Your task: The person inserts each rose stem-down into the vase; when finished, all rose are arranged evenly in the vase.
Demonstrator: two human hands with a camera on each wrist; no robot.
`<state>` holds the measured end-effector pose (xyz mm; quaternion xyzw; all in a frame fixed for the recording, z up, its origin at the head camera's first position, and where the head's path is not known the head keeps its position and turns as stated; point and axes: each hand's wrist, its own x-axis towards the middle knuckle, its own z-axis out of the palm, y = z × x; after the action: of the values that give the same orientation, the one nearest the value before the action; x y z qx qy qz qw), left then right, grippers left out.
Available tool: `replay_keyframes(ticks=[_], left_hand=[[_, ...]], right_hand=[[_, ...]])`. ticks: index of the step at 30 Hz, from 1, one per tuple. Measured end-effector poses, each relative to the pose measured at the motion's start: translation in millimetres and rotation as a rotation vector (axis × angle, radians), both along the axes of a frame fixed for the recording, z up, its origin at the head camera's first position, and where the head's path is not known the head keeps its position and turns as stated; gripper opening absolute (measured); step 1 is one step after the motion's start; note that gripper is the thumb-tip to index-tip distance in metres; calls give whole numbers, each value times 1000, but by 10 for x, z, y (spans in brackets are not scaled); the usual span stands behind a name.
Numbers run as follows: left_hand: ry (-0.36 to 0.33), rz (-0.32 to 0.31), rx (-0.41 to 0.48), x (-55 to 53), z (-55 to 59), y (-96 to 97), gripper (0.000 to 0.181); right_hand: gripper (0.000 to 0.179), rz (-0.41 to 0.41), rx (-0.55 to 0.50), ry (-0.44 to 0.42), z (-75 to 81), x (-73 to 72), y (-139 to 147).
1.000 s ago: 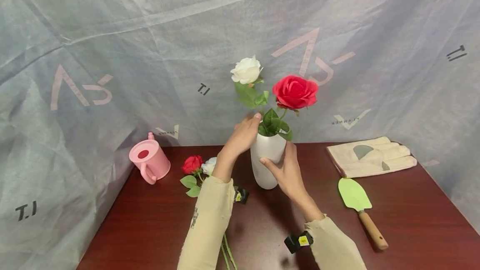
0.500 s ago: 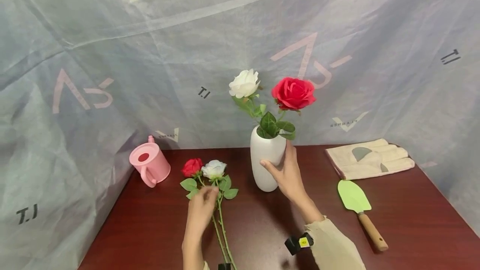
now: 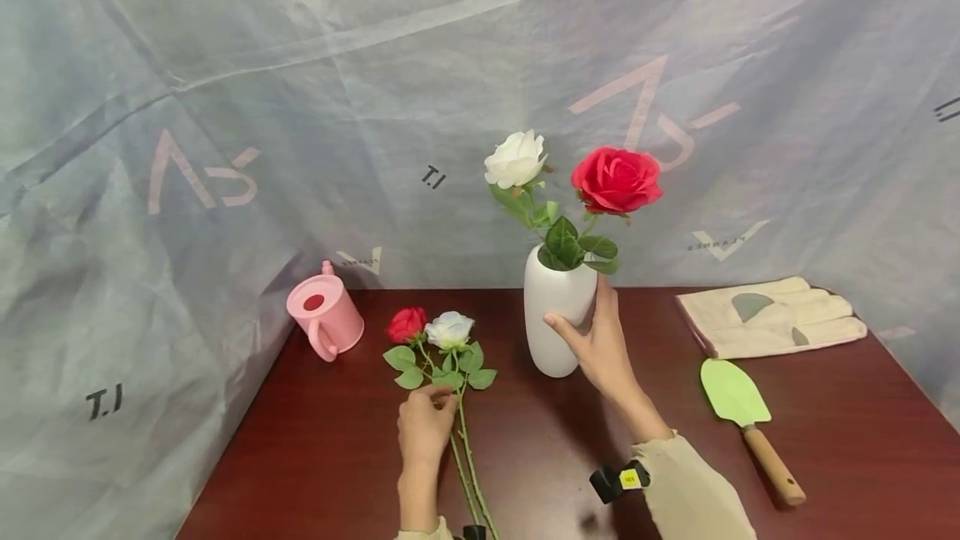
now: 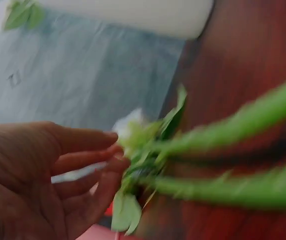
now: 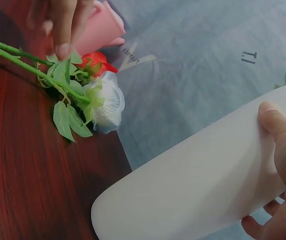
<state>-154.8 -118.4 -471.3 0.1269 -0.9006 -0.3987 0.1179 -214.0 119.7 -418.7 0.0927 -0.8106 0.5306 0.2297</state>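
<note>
- Since the frame a second ago, the left hand (image 3: 426, 427) has moved from the vase mouth down to the two lying roses; the right hand stays on the vase.
- Left grip: released, fingers loosely bent beside the stems and lower leaves, nothing visibly held. Cannot tell whether the fingertips touch.
- Right grip: grasping the white vase (image 3: 546, 298), thumb on the near side, fingers round the far right side.
- Vase on the counter (image 3: 337, 457), a white rose (image 3: 516, 160) and a larger red rose (image 3: 617, 180) standing in it.
- Lying red bloom (image 3: 407, 326) and lying white bloom (image 3: 449, 330) side by side, left of the vase; stems run toward the person.
- Pink watering can (image 3: 333, 322) farther left.
- Right of the vase: green trowel (image 3: 735, 394), wooden handle toward the person; cream glove (image 3: 772, 319) just beyond its blade.
</note>
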Motion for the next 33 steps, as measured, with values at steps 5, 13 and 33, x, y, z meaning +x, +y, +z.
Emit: replay_keyframes(ticks=[5,13,33], left_hand=[[25,57,-35,-11,-79,186,27],[12,15,7,-47,-147,247,22],[8,-149,870,-108,95,9,25]], right_hand=[[98,2,-3,-5,5,5,-16],[98,-4,-5,15,2,5,-29],[94,-61,8,-34,137,-37,-25]])
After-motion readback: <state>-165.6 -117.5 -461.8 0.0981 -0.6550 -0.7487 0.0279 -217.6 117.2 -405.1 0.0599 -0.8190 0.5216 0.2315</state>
